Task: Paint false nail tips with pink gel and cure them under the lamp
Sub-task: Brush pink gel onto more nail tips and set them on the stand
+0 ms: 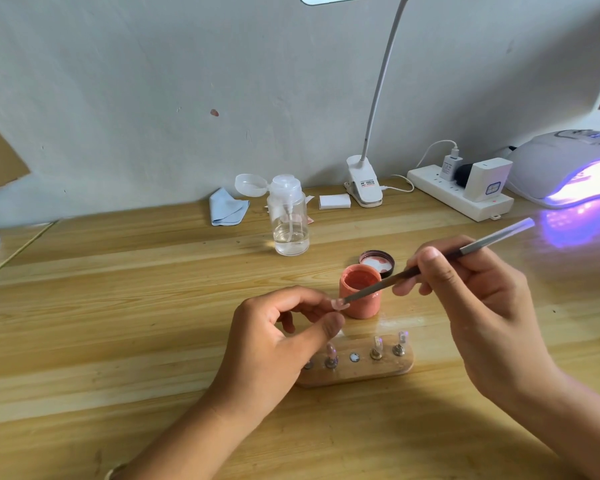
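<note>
Nail tip point(336, 304), small and pale pink, pinched between the thumb and forefinger of the left hand point(281, 341), just in front of the open pink gel pot point(360, 294) on the wooden table point(118, 306). In the head view, my only one, the right hand point(471, 292) grips a slim brush point(430, 268) like a pen, and the bristle end meets the tip. The pot's lid point(377, 263) lies upturned just behind the pot. Nearer me stands a wooden holder point(388, 370), its left end hidden by the left hand; I count three tips upright on metal pegs, and one socket between them shows only a metal disc. At far right a curing lamp point(565, 168) glows violet onto the table. Along the wall I see a clear pump bottle point(289, 220), a blue cloth point(227, 207), a clip lamp point(364, 185) and a power strip point(458, 199).
</note>
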A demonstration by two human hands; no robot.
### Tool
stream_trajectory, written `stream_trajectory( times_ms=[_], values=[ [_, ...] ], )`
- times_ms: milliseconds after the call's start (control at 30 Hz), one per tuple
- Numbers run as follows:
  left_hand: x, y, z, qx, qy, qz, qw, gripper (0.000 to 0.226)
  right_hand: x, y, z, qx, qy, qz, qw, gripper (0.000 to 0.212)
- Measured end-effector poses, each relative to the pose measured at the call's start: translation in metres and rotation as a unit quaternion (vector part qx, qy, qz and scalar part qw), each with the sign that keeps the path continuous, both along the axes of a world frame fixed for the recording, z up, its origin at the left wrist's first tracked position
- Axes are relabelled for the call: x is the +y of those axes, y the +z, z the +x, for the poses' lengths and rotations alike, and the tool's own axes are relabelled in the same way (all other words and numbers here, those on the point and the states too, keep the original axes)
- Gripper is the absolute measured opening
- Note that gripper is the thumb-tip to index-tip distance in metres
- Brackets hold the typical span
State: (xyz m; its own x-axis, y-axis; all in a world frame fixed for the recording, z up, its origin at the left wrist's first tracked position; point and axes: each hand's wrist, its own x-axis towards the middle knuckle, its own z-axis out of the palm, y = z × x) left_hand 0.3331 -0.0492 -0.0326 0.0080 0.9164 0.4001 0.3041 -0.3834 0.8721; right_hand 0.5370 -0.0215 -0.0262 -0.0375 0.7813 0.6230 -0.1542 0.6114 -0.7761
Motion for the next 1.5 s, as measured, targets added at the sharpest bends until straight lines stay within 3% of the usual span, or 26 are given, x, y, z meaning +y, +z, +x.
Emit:
stream_trajectory(
  times_ms=[200,400,633,867,1167,1500],
  values=[
    [-0.0006,0.0021,0.0012,-0.012,-0.009,-0.002,1.000,0.011,0.0012,0.0013,0.0030,0.029,-0.023,-0.009,0.999,0.017],
    [-0.0011,0.0014,0.0010,-0.003,-0.001,-0.012,1.000,0.009,-0.0011,-0.0011,-0.0020,0.000,0.010,-0.002,1.000,0.018],
    [-0.0024,0.0037,0.0023,0.000,-0.002,-0.013,1.000,0.012,0.0015,0.0011,0.0031,0.026,-0.036,-0.007,0.999,0.016],
    [-0.0018,0.0032,0.0022,-0.005,0.003,-0.020,1.000,0.009,-0.0027,-0.0011,-0.0023,-0.018,-0.008,0.004,1.000,0.020],
    [-0.0026,0.0045,0.0030,-0.008,-0.002,-0.023,1.000,0.009,0.0017,-0.0009,0.0022,0.022,-0.040,0.004,0.999,0.018],
    [-0.0012,0.0027,0.0023,-0.003,-0.006,-0.015,1.000,0.009,-0.0027,-0.0018,-0.0002,-0.036,-0.028,0.015,0.999,0.018]
  ],
)
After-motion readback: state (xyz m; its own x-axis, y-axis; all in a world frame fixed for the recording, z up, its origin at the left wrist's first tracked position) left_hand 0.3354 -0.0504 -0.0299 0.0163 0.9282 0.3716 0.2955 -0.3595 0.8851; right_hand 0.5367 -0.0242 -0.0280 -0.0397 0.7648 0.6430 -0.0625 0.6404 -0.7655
